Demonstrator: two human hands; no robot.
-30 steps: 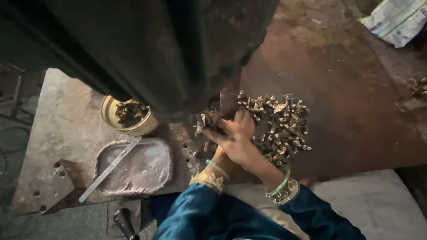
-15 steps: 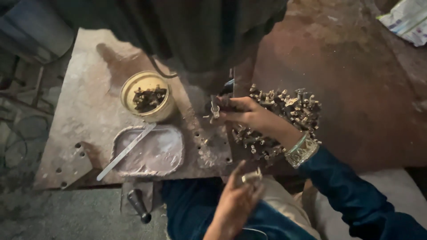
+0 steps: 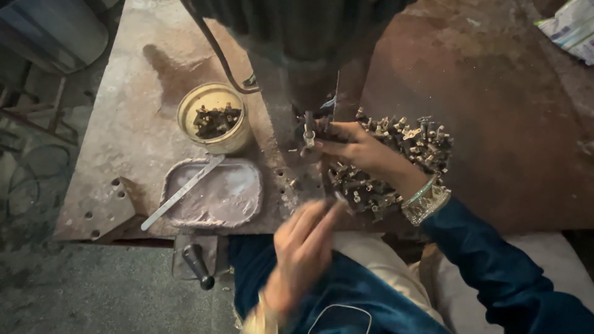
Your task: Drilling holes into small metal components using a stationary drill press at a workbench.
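My right hand [image 3: 362,150] reaches over a heap of small brass-coloured metal parts [image 3: 414,145], and its fingertips pinch a small metal part [image 3: 307,133] under the dark press machine [image 3: 297,31]. A bangle and a blue sleeve cover that wrist. Closer to my lap, my left hand [image 3: 303,247] is lifted and blurred by motion. Its fingers are drawn together and point toward the heap's near edge. Whether they hold a part is unclear.
A round yellow bowl [image 3: 185,108] with several dark parts stands left of the press. In front of it a shallow grey tray [image 3: 238,198] carries a flat metal strip [image 3: 182,192]. A black handle [image 3: 198,265] sticks out below the rusty bench edge [image 3: 124,232].
My left hand left the press area, dropped toward my lap, and now rises back toward the heap. The right hand stays at the press. The view has shifted.
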